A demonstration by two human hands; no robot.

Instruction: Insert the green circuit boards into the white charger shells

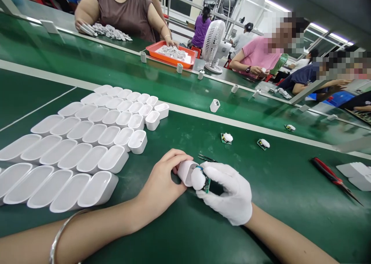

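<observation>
bare left hand (165, 176) curled, gloved right hand (235, 196) pinching, forearms (111, 220) angled inward

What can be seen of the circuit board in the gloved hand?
The circuit board is green, with small components and a smooth, rounded white lump on one face. The gloved right hand grips it, tilted, between thumb and fingers, covering part of it. The lump sits at the open end of the white casing in the left hand; whether they touch is unclear.
</observation>
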